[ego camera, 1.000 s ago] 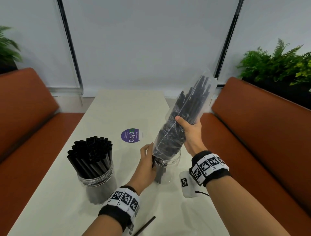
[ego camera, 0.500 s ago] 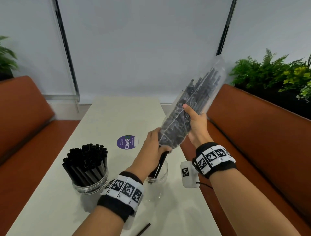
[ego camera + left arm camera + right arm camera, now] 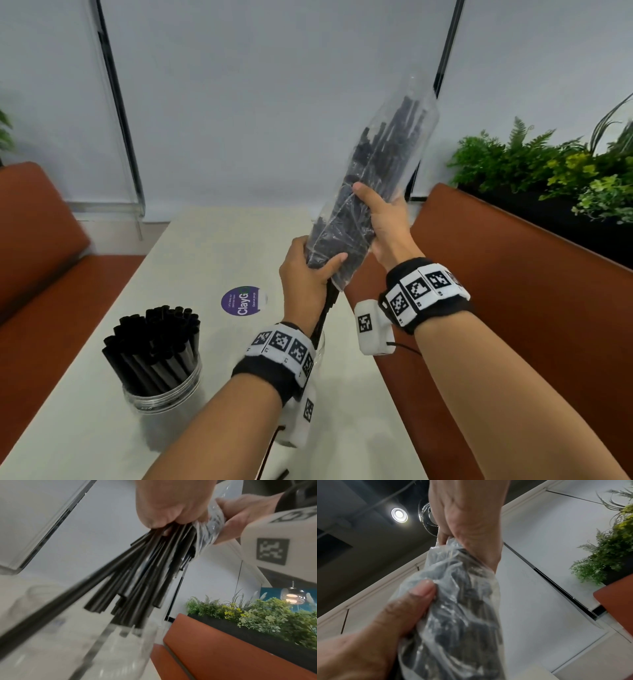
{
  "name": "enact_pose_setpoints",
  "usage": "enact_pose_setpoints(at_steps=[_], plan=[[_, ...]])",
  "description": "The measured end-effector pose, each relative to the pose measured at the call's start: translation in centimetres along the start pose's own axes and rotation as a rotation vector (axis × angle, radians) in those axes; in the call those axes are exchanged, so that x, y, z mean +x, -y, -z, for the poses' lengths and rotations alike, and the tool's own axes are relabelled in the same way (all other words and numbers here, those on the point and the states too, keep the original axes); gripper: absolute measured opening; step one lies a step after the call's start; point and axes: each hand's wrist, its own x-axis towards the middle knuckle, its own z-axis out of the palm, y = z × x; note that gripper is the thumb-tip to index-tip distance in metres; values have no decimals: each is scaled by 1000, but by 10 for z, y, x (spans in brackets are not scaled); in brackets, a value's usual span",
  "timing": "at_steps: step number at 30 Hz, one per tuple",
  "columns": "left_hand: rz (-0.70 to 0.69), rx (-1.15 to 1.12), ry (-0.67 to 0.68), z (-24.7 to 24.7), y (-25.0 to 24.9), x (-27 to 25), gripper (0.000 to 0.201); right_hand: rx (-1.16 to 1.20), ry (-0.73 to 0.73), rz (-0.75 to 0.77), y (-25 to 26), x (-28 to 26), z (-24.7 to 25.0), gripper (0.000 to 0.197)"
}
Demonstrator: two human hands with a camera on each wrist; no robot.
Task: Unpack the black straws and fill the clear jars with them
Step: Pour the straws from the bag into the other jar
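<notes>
A clear plastic bag of black straws (image 3: 383,164) hangs tilted above the table, open end down. My right hand (image 3: 385,222) grips its middle, and my left hand (image 3: 306,270) grips its mouth and the straws there. Several straws (image 3: 137,581) stick out below my left hand (image 3: 171,507), and their ends reach the rim of a clear jar (image 3: 120,649). In the head view that jar (image 3: 320,347) is mostly hidden behind my left wrist. A second clear jar (image 3: 162,390), packed with black straws (image 3: 154,339), stands at the left. The crumpled bag (image 3: 462,615) fills the right wrist view.
The white table (image 3: 212,246) carries a round purple sticker (image 3: 244,301). A loose straw (image 3: 282,474) lies at its front edge. Orange benches flank it at the left (image 3: 37,222) and right (image 3: 513,291). Green plants (image 3: 548,171) stand behind the right bench.
Both hands have raised the bag well above the jar. My left hand went from the jar's rim to gripping the bag's mouth. Straws now slide out below it.
</notes>
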Motion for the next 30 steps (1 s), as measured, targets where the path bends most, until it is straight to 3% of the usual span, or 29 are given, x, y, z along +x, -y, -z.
enact_pose_setpoints(at_steps=[5,16,19,22,25,30], plan=[[54,-61,-71,3,21,-9,34,-52,10,-36,-19,-4,-7,52],[133,-61,-131,13,56,-32,28,-113,33,-132,-58,-21,-8,41],[135,-18,-101,15,59,-30,29,-80,53,-171,-59,-23,-5,43],[127,62,-64,16,59,-29,33,-75,172,-239,-58,-28,2,29],[83,21,-22,16,62,-29,40,-135,278,-265,-62,-35,8,31],[84,-24,66,15,55,-28,30,-134,262,-270,-67,-45,8,26]])
